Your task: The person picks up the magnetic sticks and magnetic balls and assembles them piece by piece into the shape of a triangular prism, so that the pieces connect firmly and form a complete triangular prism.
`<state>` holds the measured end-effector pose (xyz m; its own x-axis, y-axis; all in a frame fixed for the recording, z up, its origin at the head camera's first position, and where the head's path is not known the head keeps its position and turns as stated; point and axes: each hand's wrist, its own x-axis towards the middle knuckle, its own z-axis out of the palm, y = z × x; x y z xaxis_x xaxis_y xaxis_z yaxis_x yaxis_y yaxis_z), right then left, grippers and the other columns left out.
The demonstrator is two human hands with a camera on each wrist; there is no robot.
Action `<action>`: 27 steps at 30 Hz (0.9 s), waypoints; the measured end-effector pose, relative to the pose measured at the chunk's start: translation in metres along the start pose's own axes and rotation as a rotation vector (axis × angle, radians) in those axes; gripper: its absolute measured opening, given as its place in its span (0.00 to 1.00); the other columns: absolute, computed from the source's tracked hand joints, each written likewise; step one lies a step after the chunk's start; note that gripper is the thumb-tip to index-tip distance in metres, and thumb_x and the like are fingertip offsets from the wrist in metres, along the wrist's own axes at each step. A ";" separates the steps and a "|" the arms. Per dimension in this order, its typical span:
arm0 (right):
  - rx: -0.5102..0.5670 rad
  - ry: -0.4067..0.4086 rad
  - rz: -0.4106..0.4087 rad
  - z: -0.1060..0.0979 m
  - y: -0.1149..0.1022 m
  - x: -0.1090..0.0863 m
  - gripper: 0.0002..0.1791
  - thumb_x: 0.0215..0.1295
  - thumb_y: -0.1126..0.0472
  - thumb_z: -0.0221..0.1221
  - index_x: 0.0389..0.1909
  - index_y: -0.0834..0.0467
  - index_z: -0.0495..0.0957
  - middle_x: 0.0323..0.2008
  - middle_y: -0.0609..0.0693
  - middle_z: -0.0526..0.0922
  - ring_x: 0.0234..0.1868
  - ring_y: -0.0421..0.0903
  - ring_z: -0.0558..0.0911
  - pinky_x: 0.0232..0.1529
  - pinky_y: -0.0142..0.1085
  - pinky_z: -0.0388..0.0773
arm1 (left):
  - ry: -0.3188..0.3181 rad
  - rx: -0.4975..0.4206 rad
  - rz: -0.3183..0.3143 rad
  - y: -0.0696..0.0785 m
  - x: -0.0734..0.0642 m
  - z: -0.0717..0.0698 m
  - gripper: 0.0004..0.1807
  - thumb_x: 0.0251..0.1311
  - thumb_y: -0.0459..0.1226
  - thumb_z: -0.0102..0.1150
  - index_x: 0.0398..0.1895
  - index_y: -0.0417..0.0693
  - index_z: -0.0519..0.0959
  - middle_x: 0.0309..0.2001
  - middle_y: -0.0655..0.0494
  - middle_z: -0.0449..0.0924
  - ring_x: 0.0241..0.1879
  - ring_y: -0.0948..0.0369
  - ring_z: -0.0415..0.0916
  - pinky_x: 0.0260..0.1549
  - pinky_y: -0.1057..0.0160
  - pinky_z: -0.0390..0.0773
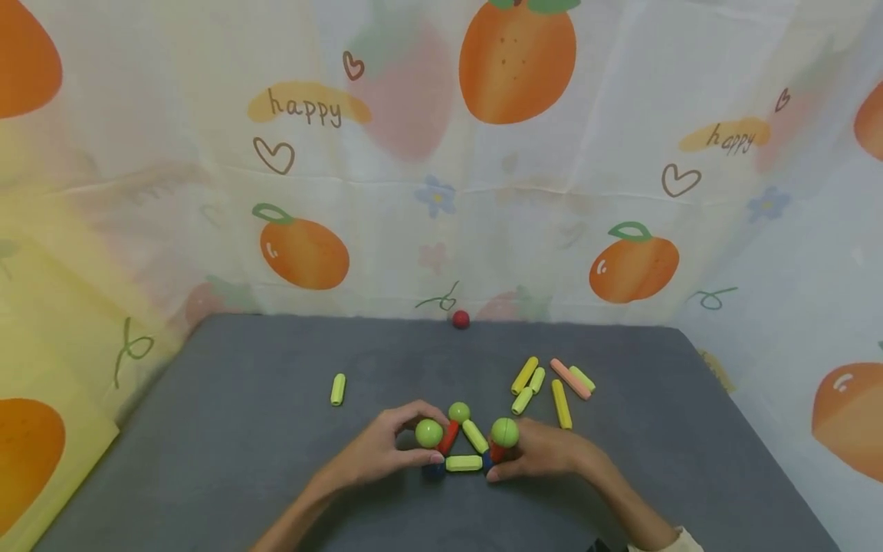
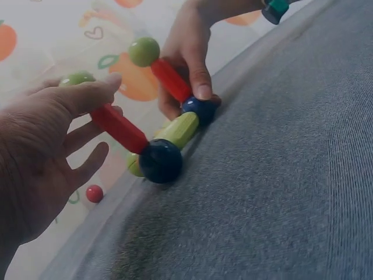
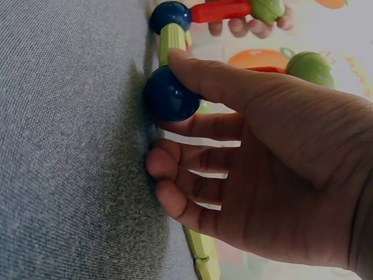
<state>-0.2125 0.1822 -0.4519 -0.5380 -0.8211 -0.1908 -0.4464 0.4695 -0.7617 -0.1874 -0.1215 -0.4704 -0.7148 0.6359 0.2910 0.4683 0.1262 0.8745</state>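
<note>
A frame of magnetic rods and balls lies on the table between both hands. Two blue balls form its front corners, joined by a yellow-green rod [image 1: 464, 463]; a green ball [image 1: 458, 412] is the back corner. From each blue ball a red rod rises to a green ball on top. My left hand [image 1: 396, 441] holds the left red rod [image 2: 119, 128] near its upper end, thumb across it just by the green ball [image 1: 429, 433]. With thumb and index finger, my right hand [image 1: 545, 451] pinches the right blue ball [image 3: 171, 94], beneath the other green top ball [image 1: 505, 432].
Several loose yellow, light green and pink rods [image 1: 570, 379] lie behind the right hand. One short yellow-green rod [image 1: 338, 389] lies off to the left. A red ball [image 1: 461, 320] sits at the grey table's [image 1: 262, 360] back edge, against a fruit-print curtain [image 1: 441, 230].
</note>
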 end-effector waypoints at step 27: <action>-0.108 -0.058 0.276 -0.046 -0.023 -0.018 0.24 0.70 0.53 0.68 0.61 0.57 0.75 0.33 0.44 0.81 0.33 0.35 0.79 0.38 0.32 0.75 | -0.064 -0.019 -0.054 -0.038 -0.005 0.005 0.36 0.61 0.41 0.76 0.70 0.49 0.70 0.58 0.47 0.79 0.54 0.68 0.77 0.57 0.66 0.78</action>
<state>-0.2258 0.2013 -0.4026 -0.6095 -0.6731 -0.4189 -0.3638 0.7069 -0.6066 -0.1982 -0.1256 -0.5069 -0.7039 0.6758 0.2186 0.4199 0.1477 0.8955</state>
